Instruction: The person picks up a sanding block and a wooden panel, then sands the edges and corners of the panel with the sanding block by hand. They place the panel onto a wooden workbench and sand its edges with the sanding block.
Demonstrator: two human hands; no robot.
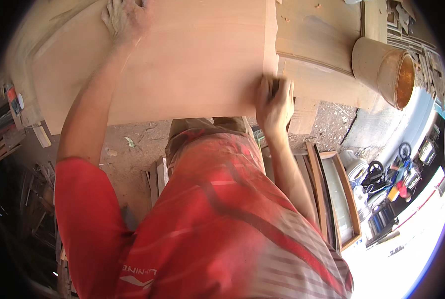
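A broad, pale wooden panel (192,60) lies before me. My left hand (125,20) rests on its upper left part, fingers spread against the wood; the fingertips are partly cut off by the top of the picture. At the panel's near right corner, my right hand (277,104) is closed around a small dark block (273,87). This hand and the block are blurred, and the fingers hide most of the block. Its underside, against or close to the panel, cannot be seen.
Right of the panel is another wooden surface (322,35) with a few shavings. A round, drum-like wooden cylinder (381,70) lies on its side there. Below stand a wooden frame (354,214) and piled odds and ends. Timber scraps (43,137) lie at the left, with debris across the floor.
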